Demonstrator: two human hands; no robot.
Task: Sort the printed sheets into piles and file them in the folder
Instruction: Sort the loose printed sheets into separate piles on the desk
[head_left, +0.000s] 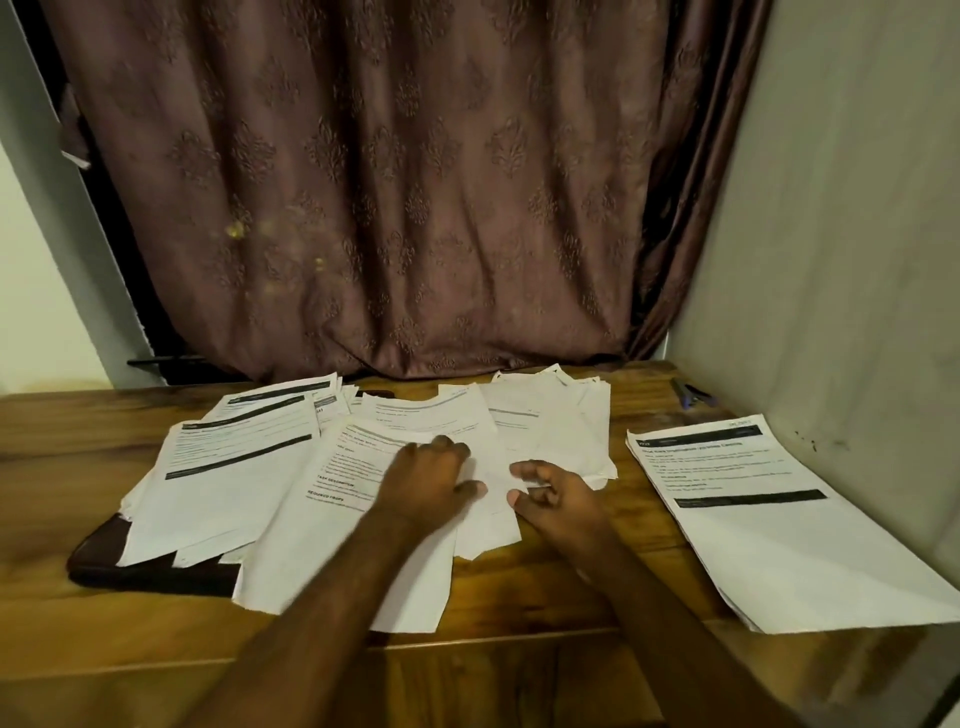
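Wooden table (519, 670) nearest; both forearms reach in from bottom edge; left hand (426, 475) palm down on the loose printed sheets (332, 519), fingers spread and mostly straight, pressing paper, gripping nothing; right hand (550, 488) just beside it, fingers loosely curled over a sheet's edge, cannot tell if it actually pinches the paper; dark folder (130, 566) at left, mostly buried under the scattered sheets, only its near corner shows; separate pile (769, 509) at right, well apart from the mess, black-banded page on top; pens (688, 396) at far right near the wall; brown patterned curtain (389, 182) behind table.
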